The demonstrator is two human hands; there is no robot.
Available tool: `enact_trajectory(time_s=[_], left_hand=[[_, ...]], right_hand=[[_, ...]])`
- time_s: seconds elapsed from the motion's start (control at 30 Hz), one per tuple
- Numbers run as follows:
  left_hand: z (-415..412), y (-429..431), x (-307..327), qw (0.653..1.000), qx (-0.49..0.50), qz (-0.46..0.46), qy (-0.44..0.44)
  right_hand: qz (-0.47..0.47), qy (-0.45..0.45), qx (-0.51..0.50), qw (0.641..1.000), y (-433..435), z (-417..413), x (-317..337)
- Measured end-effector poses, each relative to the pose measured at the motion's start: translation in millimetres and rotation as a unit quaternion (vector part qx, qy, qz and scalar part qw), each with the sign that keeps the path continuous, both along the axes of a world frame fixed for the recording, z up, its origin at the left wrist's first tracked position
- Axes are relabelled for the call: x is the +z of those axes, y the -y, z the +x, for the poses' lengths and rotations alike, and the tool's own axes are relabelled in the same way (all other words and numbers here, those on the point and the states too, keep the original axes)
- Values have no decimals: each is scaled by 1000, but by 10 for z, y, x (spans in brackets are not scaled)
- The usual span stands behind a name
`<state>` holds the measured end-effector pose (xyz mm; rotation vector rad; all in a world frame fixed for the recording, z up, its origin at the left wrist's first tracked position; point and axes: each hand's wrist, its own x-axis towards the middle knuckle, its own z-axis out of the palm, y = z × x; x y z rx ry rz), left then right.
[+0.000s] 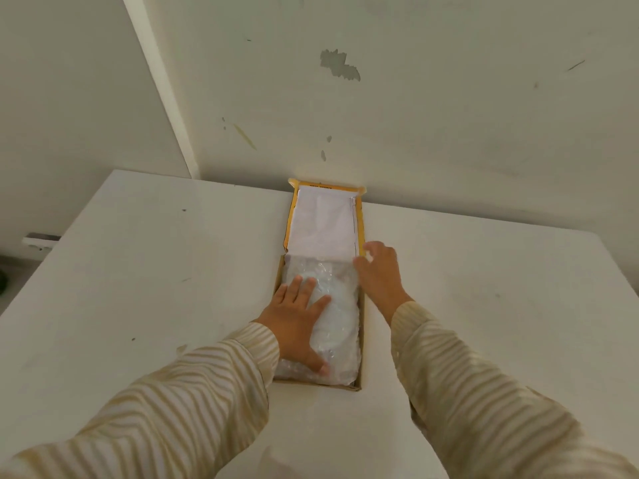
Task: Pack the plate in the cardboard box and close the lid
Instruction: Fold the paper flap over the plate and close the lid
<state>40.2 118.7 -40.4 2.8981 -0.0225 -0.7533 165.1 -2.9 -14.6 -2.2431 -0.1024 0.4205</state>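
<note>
An open cardboard box (360, 344) lies on the white table. Inside it is a bundle in clear bubble wrap (340, 326) that fills the box; the plate itself is hidden under the wrap. The lid (325, 219), yellow-edged with white paper on its inner face, lies flat, folded back toward the wall. My left hand (297, 319) rests flat on the bubble wrap, fingers spread. My right hand (378, 271) hovers at the box's right wall by the lid hinge, fingers apart and holding nothing.
The white table (145, 271) runs up to a scuffed white wall (415, 115) right behind the lid. Its left edge drops to a darker floor area (10, 267). Striped sleeves cover both forearms.
</note>
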Motion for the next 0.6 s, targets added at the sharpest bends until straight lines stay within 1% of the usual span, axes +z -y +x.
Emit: enact_trajectory(time_s=[0.07, 0.1, 0.13, 0.17, 0.3, 0.37, 0.5, 0.6], left_hand=[[2, -3, -3, 1000, -4, 4, 5], [-2, -5, -3, 1000, -7, 7, 12], [-10, -9, -6, 1000, -10, 8, 19], [-14, -16, -8, 1000, -12, 9, 24], [-44, -46, -16, 1000, -8, 7, 28], [-52, -49, -15, 999, -8, 2, 32], [-67, -50, -32, 999, -10, -4, 34], [-63, -63, -59, 999, -7, -9, 41]], right_hand=[[118, -119, -54, 984, -65, 136, 22], [155, -169, -71, 971, -100, 193, 35], [173, -204, -85, 960, -134, 255, 48], [175, -217, -88, 956, -162, 287, 80], [94, -173, -89, 976, -209, 333, 138], [87, -161, -82, 980, -159, 316, 132], [140, -163, -59, 975, -84, 182, 182], [183, -135, -56, 972, -80, 139, 246]])
